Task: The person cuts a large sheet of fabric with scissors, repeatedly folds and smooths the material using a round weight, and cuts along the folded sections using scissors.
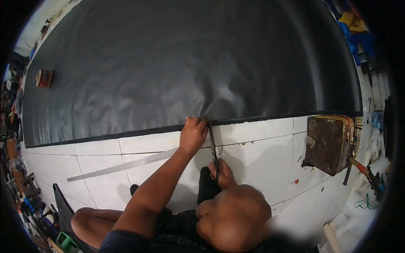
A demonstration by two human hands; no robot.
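Note:
A wide black sheet (pixel 177 63), smooth like vinyl or synthetic leather, spreads over the upper part of the head view. My left hand (pixel 194 134) is closed on its near edge, and the sheet puckers just beyond. To the right, my right hand (pixel 224 173) grips long dark scissors (pixel 213 145) by the handles. Their blades point away from me and reach the sheet's edge, close beside my left fingers. Whether the blades are apart cannot be made out. A flat metal ruler (pixel 122 166) lies on the floor left of my left forearm.
The floor is white tile (pixel 263 164). At right stands a worn brown block (pixel 328 145) with tools beside it, including one with a red-and-yellow handle (pixel 358 165). A small reddish block (pixel 44 78) sits on the sheet's left end. Clutter lines both sides.

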